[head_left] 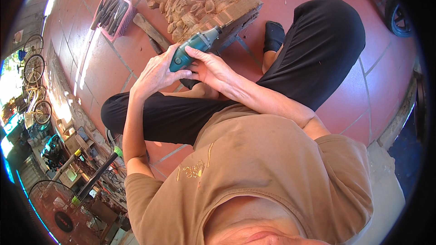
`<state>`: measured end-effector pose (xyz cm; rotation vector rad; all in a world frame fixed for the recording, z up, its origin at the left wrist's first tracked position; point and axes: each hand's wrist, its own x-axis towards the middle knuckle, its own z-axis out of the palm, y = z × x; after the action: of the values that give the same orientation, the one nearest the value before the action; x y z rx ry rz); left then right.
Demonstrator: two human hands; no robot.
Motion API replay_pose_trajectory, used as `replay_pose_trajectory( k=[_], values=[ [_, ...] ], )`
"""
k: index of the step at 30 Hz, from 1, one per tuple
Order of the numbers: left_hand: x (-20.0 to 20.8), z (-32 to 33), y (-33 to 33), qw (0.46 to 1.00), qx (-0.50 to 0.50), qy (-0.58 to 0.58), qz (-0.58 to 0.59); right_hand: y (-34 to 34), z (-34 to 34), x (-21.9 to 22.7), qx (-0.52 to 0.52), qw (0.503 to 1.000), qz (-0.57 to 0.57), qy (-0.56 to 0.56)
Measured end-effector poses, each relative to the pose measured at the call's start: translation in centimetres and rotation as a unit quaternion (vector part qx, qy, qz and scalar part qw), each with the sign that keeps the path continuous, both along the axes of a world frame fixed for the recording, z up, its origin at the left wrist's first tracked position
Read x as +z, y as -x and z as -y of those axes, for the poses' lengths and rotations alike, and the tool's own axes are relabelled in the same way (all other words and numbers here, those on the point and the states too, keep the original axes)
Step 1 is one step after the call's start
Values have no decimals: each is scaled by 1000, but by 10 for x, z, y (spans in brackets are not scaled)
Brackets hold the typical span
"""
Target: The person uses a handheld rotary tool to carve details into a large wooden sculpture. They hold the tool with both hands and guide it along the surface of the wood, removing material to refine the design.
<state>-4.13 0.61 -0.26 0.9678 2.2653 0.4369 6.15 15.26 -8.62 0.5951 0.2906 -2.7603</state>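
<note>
A green rotary tool (196, 48) with a grey nose lies across both my hands, its thin bit pointing up and to the right. My left hand (160, 70) is closed around the tool's back end from the left. From the right, my right hand (211, 69) grips its body, thumb on the casing and the other fingers partly hidden beneath. Just beyond the tool rests a brown carved wooden piece (195, 2) with dense relief work and a flat base edge. The bit is close to that base; whether it touches I cannot tell.
A pink basket (128, 17) full of dark-handled tools stands on the red tiled floor (109, 63). Near it lies a wooden mallet (147, 29). My crossed legs in black trousers (318, 50) flank the work. A fan (63, 218) and bicycles (35, 68) stand at left.
</note>
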Motion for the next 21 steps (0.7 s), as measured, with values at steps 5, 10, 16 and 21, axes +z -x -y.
replay_pose_trajectory(
  k=[5,10,16,21],
  values=[
    [-1,1,0,1000,1,1,-2,3,1,-2,-1,1000,1,-1],
    [1,0,-1,1000,7,5,-2,4,0,-2,-2,1000,-6,-2],
    [-2,1,-1,1000,11,-10,-11,5,0,-5,0,1000,-12,0],
    [-1,1,-3,1000,7,-5,-26,6,0,-3,-3,1000,-11,-3]
  ],
)
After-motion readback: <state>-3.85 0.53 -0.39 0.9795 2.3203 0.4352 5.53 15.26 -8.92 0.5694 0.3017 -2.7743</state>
